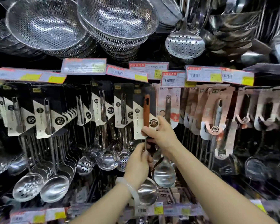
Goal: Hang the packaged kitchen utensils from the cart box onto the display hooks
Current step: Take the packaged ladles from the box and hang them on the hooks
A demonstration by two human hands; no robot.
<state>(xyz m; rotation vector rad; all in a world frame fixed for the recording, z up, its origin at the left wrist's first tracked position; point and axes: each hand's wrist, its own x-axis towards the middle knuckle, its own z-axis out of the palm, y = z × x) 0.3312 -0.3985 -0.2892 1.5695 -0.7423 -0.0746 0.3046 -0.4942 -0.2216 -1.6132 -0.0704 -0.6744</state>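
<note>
A packaged ladle (pixel 144 113) with a brown wooden handle and a black-and-white card hangs upright in front of the display, level with the row of hooks. My right hand (pixel 160 135) grips the lower end of its handle and card. My left hand (pixel 138 164), with a pale bangle on the wrist, holds the thin metal shaft just below. The ladle's bowl (pixel 148 191) hangs under my left wrist. Whether the card sits on a hook I cannot tell. The cart box is out of view.
Rows of carded ladles and skimmers fill the hooks: black cards (pixel 45 113) to the left, pink cards (pixel 217 110) to the right. Price tags (pixel 173 78) line the rail above. Steel colanders (pixel 118 18) and a hanging skimmer (pixel 184 44) are overhead. A lower shelf edge (pixel 160 209) lies below.
</note>
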